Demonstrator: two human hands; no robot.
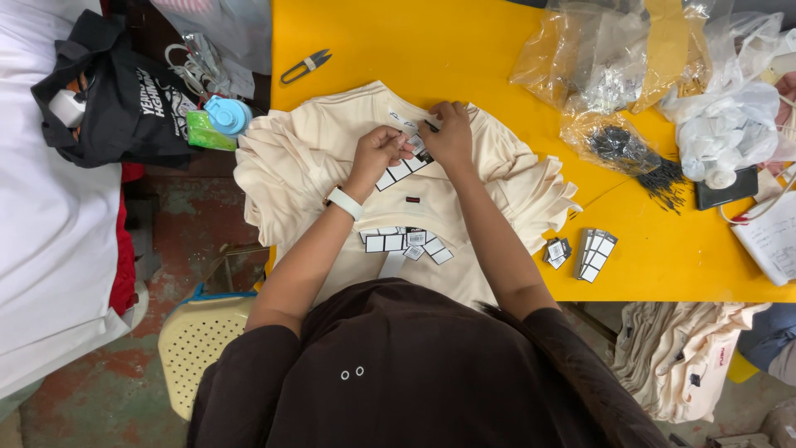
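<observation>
Your left hand (380, 152) pinches a tag (417, 147) at the shirt (332, 145) collar while your right hand (448, 133), just beside it, grips the tag's far end.
</observation>
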